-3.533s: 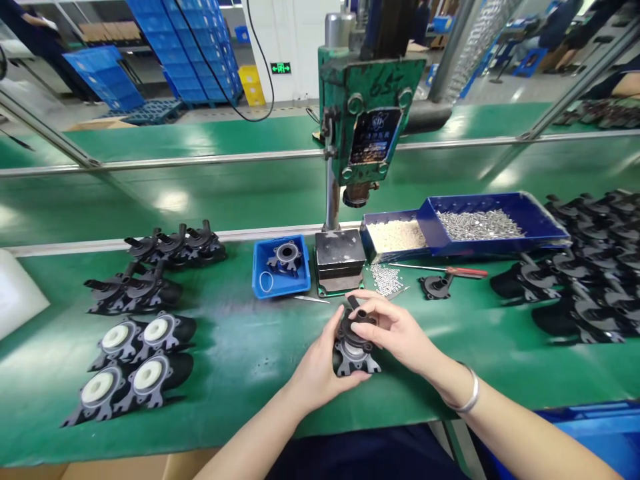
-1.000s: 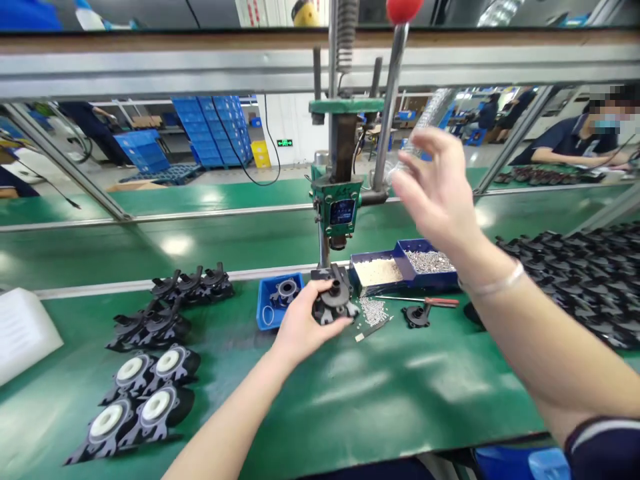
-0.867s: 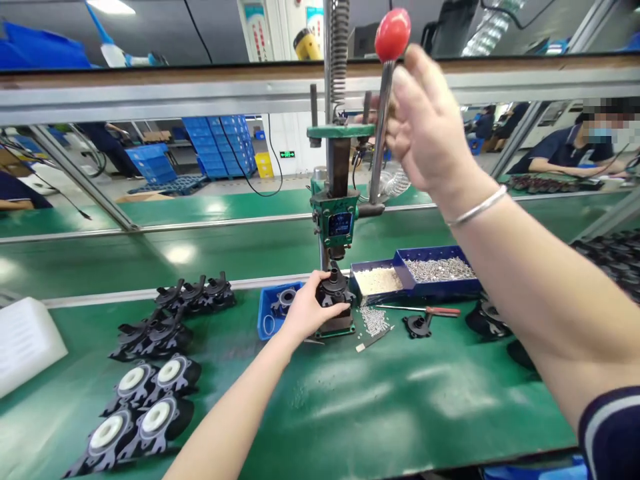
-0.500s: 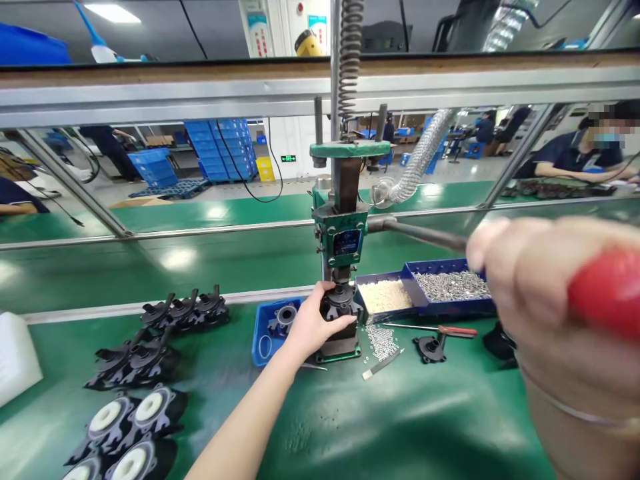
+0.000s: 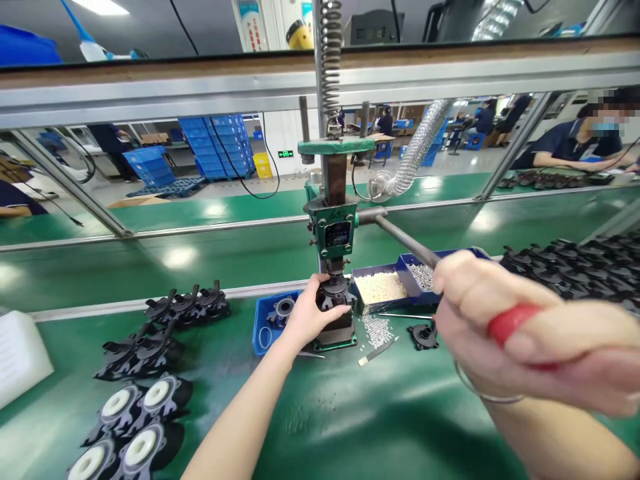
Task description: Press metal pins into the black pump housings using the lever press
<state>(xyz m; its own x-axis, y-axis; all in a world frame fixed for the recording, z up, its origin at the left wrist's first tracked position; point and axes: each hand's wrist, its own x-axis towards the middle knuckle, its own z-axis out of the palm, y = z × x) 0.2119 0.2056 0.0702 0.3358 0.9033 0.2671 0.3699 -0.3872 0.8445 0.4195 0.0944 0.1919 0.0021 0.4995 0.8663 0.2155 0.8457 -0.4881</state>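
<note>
A green hand-lever press (image 5: 336, 233) stands upright on the bench, its ram down on a black round plastic housing (image 5: 336, 291). My left hand (image 5: 310, 312) steadies that housing, thumb in front and fingers at its left and back. At the right, my right hand (image 5: 520, 320) is wrapped around the press lever (image 5: 407, 239); part of its red grip shows between the fingers. Loose small metal rings (image 5: 377, 331) lie just right of the press base, with tweezers (image 5: 378, 352) in front of them. Another black housing (image 5: 423, 336) rests flat near my right hand.
Left of the press sits a blue bin (image 5: 263, 328) with a housing inside. Blue trays (image 5: 383, 291) of small pale parts and metal pins stand behind. Black housings (image 5: 143, 347), some with white rings (image 5: 141, 447), line the left; more (image 5: 575, 273) stand right. A co-worker (image 5: 575, 143) sits beyond.
My right hand has brought the lever downward and somewhat left, and more of the grip shows. My left hand stays at the housing. The whole view has shifted slightly.
</note>
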